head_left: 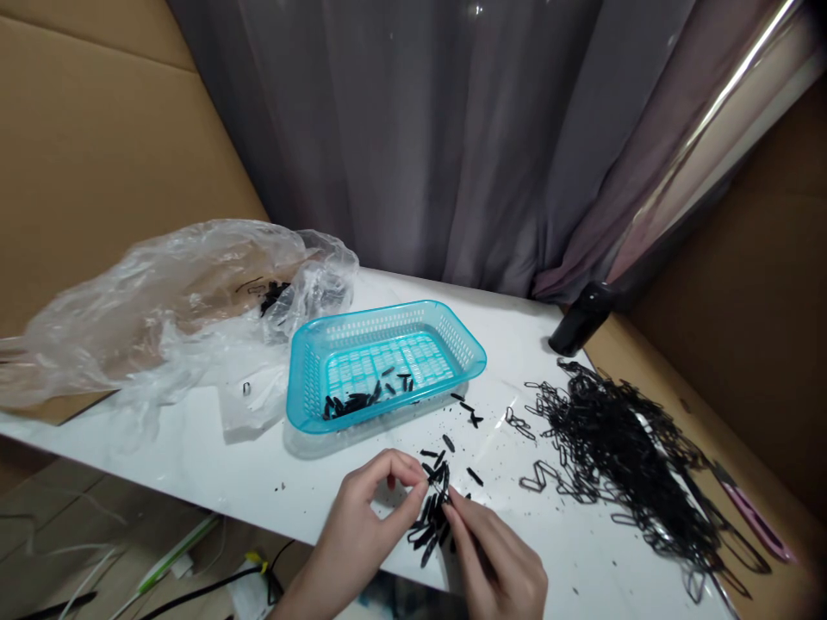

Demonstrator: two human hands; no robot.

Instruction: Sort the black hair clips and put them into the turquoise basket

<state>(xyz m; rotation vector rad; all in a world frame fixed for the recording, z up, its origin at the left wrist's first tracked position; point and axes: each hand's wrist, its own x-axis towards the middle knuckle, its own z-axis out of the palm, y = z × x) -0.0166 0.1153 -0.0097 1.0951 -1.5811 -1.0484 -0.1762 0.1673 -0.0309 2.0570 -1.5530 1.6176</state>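
Note:
In the lower middle, my left hand (371,525) is closed in a pinch, thumb and forefinger tips meeting. My right hand (494,555) pinches close beside it, apparently on a slim black piece that points up between the hands. What the left fingertips hold is too small to make out. Several small, elongated black pieces (425,532) lie on the white table beneath and around my fingertips. Behind the hands stands a turquoise plastic basket (386,418), with more of these black pieces (355,403) gathered along its near side.
At the right lies a tangled heap of thin black loops (620,448). A black cylinder (580,320) stands behind it, and a pink-handled tool (753,517) lies at the right edge. Clear plastic bags (187,293) cover the left side. Cardboard walls and a grey curtain (401,146) surround the white table (310,499).

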